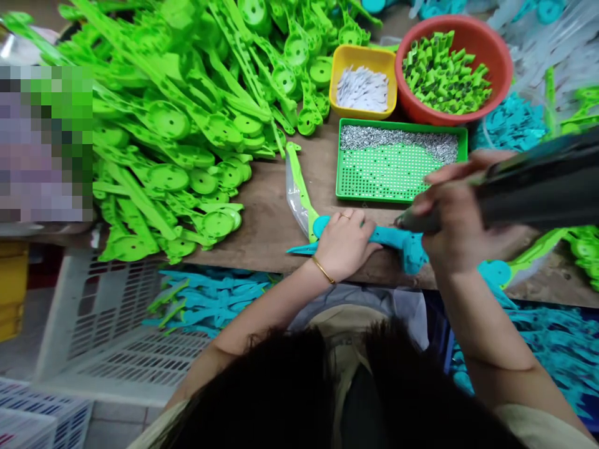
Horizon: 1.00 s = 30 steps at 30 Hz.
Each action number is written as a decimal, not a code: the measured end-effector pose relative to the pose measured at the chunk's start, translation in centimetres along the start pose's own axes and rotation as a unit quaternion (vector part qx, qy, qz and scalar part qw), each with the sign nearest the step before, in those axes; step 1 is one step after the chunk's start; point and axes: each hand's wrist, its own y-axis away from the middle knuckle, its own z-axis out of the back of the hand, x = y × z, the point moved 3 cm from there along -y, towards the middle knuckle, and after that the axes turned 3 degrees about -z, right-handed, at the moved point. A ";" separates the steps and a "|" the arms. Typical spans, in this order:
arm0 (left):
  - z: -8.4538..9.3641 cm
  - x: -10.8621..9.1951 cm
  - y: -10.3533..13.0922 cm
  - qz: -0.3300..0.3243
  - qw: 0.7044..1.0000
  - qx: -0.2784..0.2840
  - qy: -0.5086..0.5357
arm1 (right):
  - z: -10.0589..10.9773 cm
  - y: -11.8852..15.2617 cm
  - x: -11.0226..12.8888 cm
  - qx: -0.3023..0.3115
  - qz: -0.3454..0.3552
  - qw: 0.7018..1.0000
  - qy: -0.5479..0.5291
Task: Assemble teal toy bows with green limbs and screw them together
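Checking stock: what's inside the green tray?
The green tray holds small silvery metal pieces along its far side; much of its perforated floor shows. The floor beneath them is covered, and the right hand hides the near right corner.

Long blue plastic piece along the wooden table's near edge, dark tool aslant, tip close to it

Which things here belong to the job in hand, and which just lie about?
In the job:
blue part under left hand
dark tool in right hand
probably metal bits in green tray

Seemingly lying about:
yellow container, far left
white crate, bottom left
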 end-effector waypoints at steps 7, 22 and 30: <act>0.8 -0.2 0.5 0.008 1.000 -0.021 -0.013 | -0.8 -5.0 -6.5 -0.038 0.040 0.997 0.059; -2.3 -3.9 0.0 -0.022 0.996 -0.080 0.012 | -0.1 -4.1 -2.0 -0.091 0.122 0.986 -0.073; -2.5 -3.8 -0.1 -0.014 0.996 -0.083 0.035 | 2.8 0.1 0.8 -0.009 0.080 0.997 0.016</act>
